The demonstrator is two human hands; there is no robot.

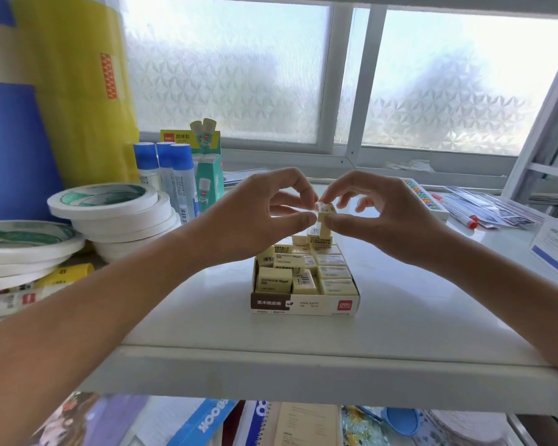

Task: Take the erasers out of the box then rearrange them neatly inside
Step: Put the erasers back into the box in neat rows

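Head view | left hand (255, 214) and right hand (384, 214) pinching one eraser (324, 210) above box (303, 304) | advising: lifting clear, keeping rows undisturbed.

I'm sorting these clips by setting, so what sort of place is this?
Probably a stationery shop or supply corner: a white shelf by a frosted window carries a retail box of erasers, stacked tape rolls, glue sticks and markers, with notebooks on the shelf below.
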